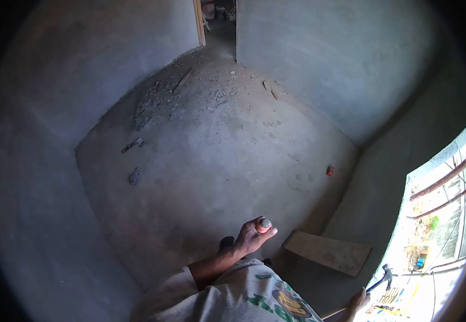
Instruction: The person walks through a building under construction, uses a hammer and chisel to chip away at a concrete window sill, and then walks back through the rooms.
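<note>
Left hand (254,236) grips a round-ended tool (265,222) left of the board (327,252), right hand (355,304) grips a hammer (387,273) below the board's right edge; floor (217,161) spreads wide beyond its left.

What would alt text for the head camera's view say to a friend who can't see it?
A person's left hand grasps a grey-tipped object while the right hand holds a hammer by a bright window. Beyond them, a grey floor runs to a doorway, with rubble near it.
</note>
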